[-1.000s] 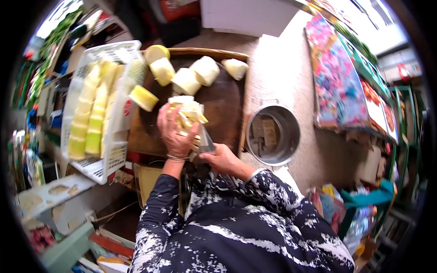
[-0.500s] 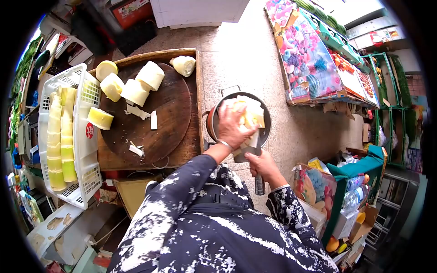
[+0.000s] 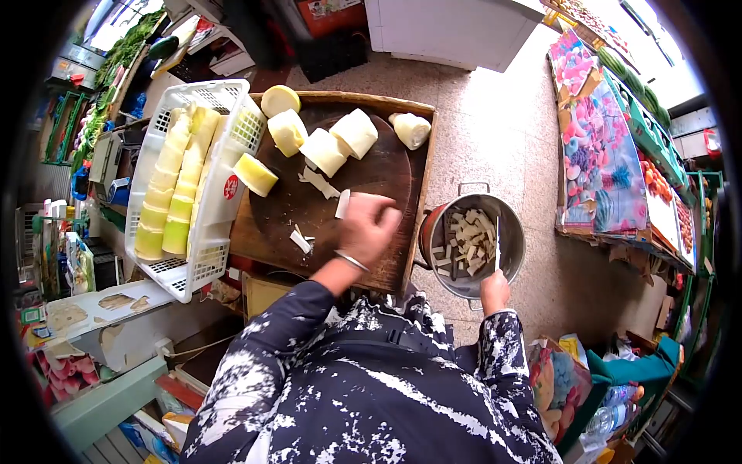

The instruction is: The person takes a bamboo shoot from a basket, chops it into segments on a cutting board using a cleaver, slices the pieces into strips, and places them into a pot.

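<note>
My left hand [image 3: 369, 232] is over the round wooden cutting board [image 3: 371, 174], beside a small pale slice [image 3: 342, 204]. Its fingers are loosely bent and apart, with nothing visible in them. Thick peeled bamboo shoot chunks [image 3: 354, 133] stand along the board's far side, and a yellow-rimmed chunk [image 3: 255, 175] is at its left. Thin scraps [image 3: 300, 241] lie nearer me. My right hand [image 3: 495, 292] grips a cleaver [image 3: 498, 241], seen edge-on over the metal pot [image 3: 516, 224]. Cut pale pieces [image 3: 470, 236] lie inside the pot.
A white plastic basket [image 3: 202, 232] holding long bamboo shoots [image 3: 167, 185] stands left of the board. The pot is right of the wooden table edge [image 3: 423, 185]. Colourful printed produce stands [image 3: 595, 162] are at the right, and a white cabinet [image 3: 456, 31] is ahead.
My left hand has left the pot and moved over the board; the pale pieces it held are no longer in it. The cleaver has turned edge-on above the pot. The view has shifted left.
</note>
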### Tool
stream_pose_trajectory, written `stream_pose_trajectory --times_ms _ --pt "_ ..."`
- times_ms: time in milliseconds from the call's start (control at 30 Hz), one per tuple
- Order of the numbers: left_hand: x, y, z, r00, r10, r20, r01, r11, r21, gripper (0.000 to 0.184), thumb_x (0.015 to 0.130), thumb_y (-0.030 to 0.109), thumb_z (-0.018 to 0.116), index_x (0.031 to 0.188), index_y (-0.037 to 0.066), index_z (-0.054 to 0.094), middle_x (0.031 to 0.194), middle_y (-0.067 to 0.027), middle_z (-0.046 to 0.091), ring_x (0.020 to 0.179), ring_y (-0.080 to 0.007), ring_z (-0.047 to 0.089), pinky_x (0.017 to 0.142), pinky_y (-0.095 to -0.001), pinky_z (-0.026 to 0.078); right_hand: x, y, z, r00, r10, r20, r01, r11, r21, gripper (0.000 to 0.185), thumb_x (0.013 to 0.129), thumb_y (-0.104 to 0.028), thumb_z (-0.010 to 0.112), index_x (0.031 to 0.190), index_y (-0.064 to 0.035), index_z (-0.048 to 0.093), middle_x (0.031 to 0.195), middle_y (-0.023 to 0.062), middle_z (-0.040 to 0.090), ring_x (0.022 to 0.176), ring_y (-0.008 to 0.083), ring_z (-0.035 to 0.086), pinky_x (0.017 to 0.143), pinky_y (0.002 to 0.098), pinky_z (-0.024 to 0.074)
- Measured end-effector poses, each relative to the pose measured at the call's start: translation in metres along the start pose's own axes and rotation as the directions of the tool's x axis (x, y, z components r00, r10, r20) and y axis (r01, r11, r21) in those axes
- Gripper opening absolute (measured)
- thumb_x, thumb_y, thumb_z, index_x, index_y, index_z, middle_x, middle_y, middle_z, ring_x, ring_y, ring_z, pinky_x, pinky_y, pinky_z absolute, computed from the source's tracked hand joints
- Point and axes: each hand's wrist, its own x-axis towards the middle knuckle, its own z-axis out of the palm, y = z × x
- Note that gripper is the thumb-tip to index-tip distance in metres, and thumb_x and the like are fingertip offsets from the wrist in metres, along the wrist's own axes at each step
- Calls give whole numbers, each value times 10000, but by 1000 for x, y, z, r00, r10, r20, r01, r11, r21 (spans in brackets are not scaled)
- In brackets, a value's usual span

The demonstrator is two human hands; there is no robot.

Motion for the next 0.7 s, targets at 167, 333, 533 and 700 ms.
stream_pose_trajectory --times_ms 167,333,533,700 --pt "23 -110 -46 930 -257 -264 334 891 307 588 655 158 647 1175 -5 424 1078 -171 499 1033 -347 457 934 -410 362 42 39 20 978 22 208 -62 980 187 248 737 -75 457 858 78 611 864 306 604 889 437 583 771 437 459" --pt "45 -131 -42 935 -324 -145 355 854 380 451 669 272 672 1082 117 581 1074 -133 493 1034 -328 461 931 -390 374 16 42 -3 993 -95 70 20 724 689 101 767 -87 514 743 10 528 537 60 504 423 162 501 403 284 392" --pt "53 -135 -37 865 -456 -210 502 798 333 178 711 261 657 811 116 634 974 -119 514 956 -305 503 835 -383 441 -49 -18 -84 921 -293 257 -132 386 913 194 860 -230 590 831 -50 524 527 13 475 382 96 451 348 231 367" --pt "31 -116 -48 894 -430 -128 443 804 396 145 696 240 652 691 100 613 888 -114 536 884 -295 534 765 -400 450 -80 -84 -104 750 -543 376 -107 462 880 216 865 -247 592 822 -45 527 531 0 471 411 83 451 380 218 382"
